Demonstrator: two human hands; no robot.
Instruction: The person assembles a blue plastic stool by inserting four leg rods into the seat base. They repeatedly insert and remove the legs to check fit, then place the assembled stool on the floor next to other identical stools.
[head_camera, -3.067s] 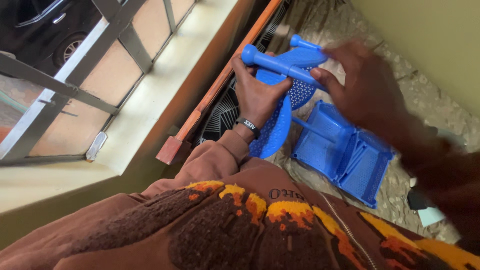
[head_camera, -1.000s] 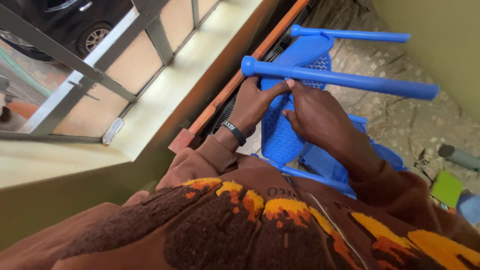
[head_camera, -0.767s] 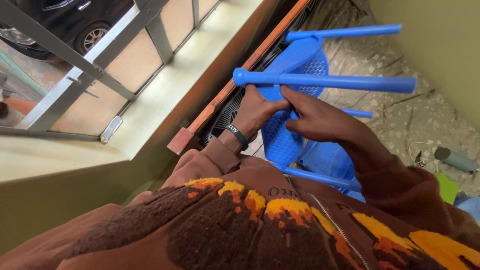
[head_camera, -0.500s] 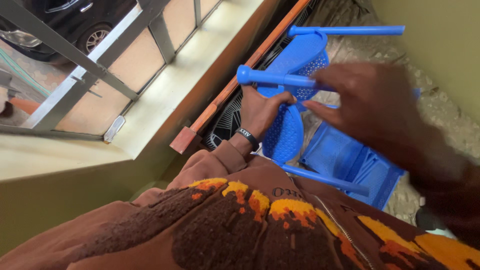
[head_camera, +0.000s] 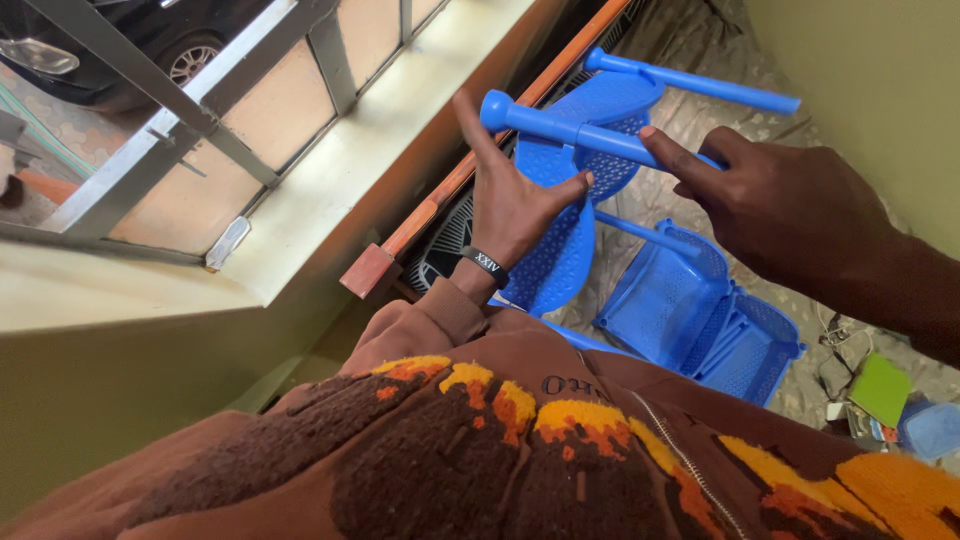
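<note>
A blue plastic chair (head_camera: 560, 250) lies tipped up by the window sill (head_camera: 330, 190), its legs pointing out toward the wall. The left hand (head_camera: 515, 200) is spread wide, fingers splayed, palm against the perforated seat beneath the nearer leg (head_camera: 570, 127), gripping nothing. The right hand (head_camera: 780, 205) reaches in from the right with a forefinger stretched onto that leg; it seems to rest there loosely rather than clasp it, though its far fingers are hidden. A second blue chair (head_camera: 700, 320) lies on the floor just beside.

daylight from window (head_camera: 200, 150) | soft shadows | right hand (head_camera: 790, 215) slightly blurred
</note>
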